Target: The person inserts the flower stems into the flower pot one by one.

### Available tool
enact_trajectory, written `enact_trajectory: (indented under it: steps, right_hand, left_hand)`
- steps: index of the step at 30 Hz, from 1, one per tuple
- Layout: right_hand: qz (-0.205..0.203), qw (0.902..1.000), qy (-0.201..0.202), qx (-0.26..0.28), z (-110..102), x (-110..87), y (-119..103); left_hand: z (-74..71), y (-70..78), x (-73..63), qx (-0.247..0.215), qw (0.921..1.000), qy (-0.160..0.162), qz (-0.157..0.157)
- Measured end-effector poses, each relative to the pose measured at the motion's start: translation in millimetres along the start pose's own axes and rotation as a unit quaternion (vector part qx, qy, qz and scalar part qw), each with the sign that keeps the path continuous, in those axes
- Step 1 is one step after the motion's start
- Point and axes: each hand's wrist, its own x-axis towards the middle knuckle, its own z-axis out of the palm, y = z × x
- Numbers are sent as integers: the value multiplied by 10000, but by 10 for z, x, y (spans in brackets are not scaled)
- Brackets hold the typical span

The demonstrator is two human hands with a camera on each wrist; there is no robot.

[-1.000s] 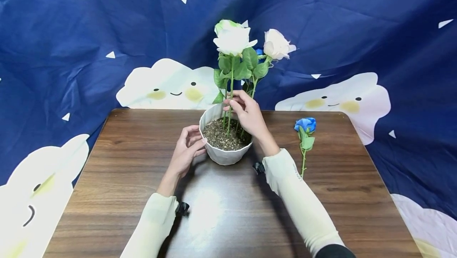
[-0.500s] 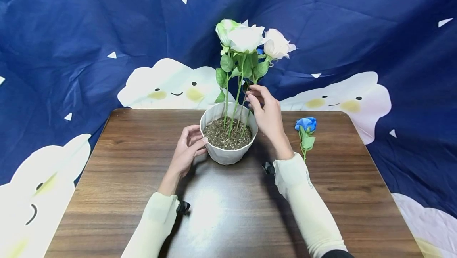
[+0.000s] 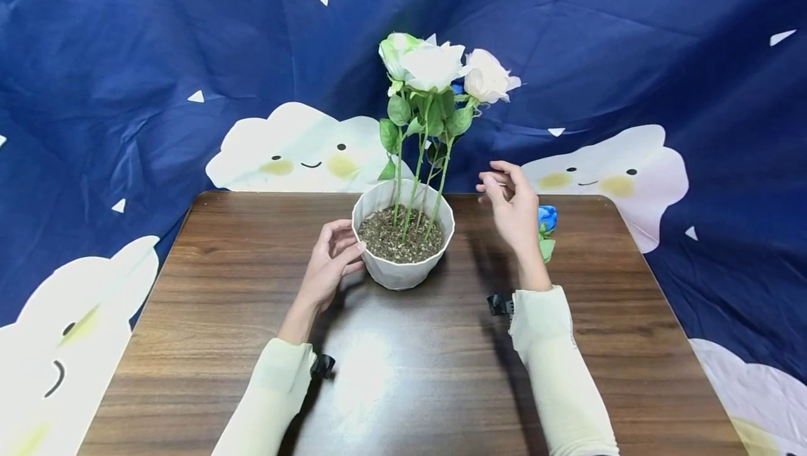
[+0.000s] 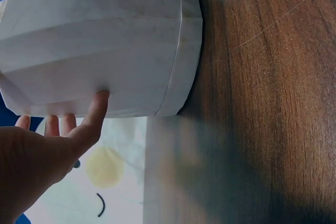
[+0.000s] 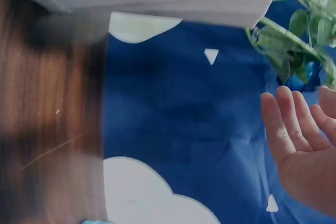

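Note:
A white faceted flowerpot point(image 3: 403, 275) with dark soil point(image 3: 394, 239) stands on the table. Rising from the soil on green stems are a green-tinged rose point(image 3: 394, 53), a white rose point(image 3: 433, 67) and a pale pink rose point(image 3: 487, 78); a bit of blue bloom shows behind them. My left hand point(image 3: 328, 263) touches the pot's left side, its thumb point(image 4: 98, 106) resting on the wall with relaxed fingers. Holding nothing, my right hand point(image 3: 513, 211) is raised right of the pot, fingers loosely extended. Behind it lies a blue rose point(image 3: 548, 218), its lower stem hidden by the hand and wrist.
The brown wooden table point(image 3: 403, 386) ends at a rounded back edge. A blue cloth point(image 3: 157, 36) printed with smiling clouds point(image 3: 302, 148) hangs behind and at both sides.
My right hand has let go of the white rose's stem and moved right, partly covering the lying blue rose. The white rose has leaned rightward. My left hand has stayed at the pot.

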Motion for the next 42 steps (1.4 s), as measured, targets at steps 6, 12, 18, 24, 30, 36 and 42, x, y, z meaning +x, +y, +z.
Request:
enact_trajectory:
  steps: [6,12,18,24,30,36,42]
  right_hand:
    - [176,9996,160,124,-107,-43,48]
    - [610,9969,390,314,-234,-92,158]
    - [906,9918,706,567,-359,-169,231]
    - [1184,9839,1019,867,-493,-238,335]
    - [1526,9723,1318,1179,-657,-340,429]
    - [1729,9653,1546,1199,-809,-419,538]
    - [2269,9583,1418,1008,-958,-490,672]
  left_hand:
    - [-8,11,7,8,10000,7,-2]
    - [-7,4,5,-8,10000,-14,-16]
    - [-14,-5,3,5,10000,-29,30]
    - [-11,-3,2,-15,10000,-48,11]
    - [-7,-4,1,-14,10000,-40,25]
    - [-4,-7,-7,-48,10000,-30,4]
    - [-5,-3,-2,-54,10000,-30,8]
